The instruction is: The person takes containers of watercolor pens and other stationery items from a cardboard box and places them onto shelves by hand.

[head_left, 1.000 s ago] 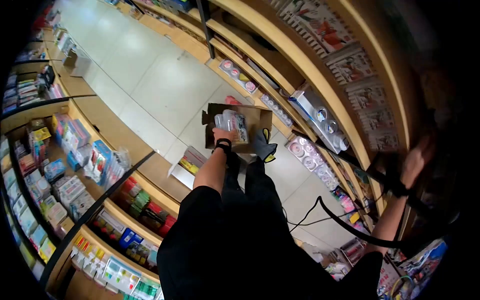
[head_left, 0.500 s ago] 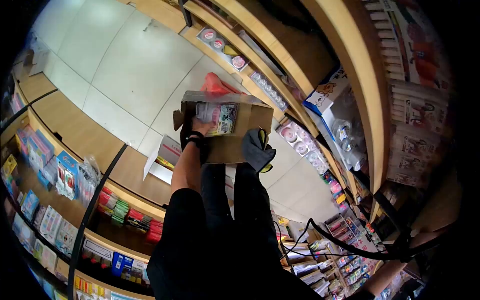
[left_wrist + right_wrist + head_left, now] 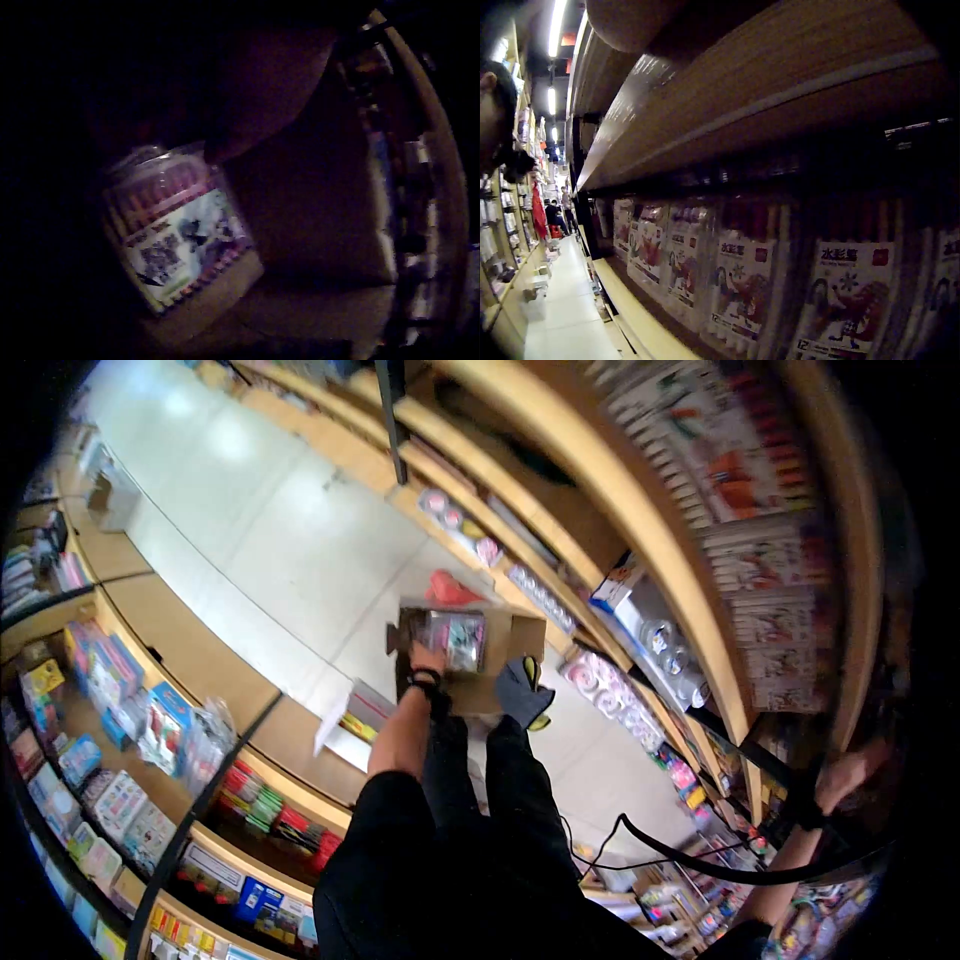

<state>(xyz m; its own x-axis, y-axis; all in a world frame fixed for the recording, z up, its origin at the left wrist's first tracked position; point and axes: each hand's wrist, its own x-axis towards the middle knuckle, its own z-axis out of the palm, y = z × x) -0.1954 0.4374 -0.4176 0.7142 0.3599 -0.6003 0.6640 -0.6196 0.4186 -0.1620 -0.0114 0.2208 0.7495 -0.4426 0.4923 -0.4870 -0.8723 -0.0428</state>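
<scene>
My left hand (image 3: 428, 658) reaches into an open cardboard box (image 3: 515, 650) in front of my legs. Its fingers grip the end of a clear pack of coloured pens (image 3: 180, 232); the label carries a square code and a picture. Much of this hand is dark or hidden in the left wrist view. My right hand (image 3: 852, 775), blurred, is stretched out at the right-hand shelving, its fingers loosely extended. Only a rounded bit of it shows at the top of the right wrist view, beside a row of watercolour pen packs (image 3: 742, 292) under a wooden shelf board (image 3: 780, 90).
A grey item with yellow edging (image 3: 523, 695) lies at the box's near right corner. A red bag (image 3: 450, 588) is behind the box. Another open box (image 3: 358, 722) stands to the left, by stocked shelves (image 3: 270, 800). A black cable (image 3: 690, 872) hangs at lower right. People (image 3: 559, 214) are down the aisle.
The head view swung closer to the box, then back. My left hand stays on the pens in the box. My right hand has dropped lower along the right shelving than one second ago.
</scene>
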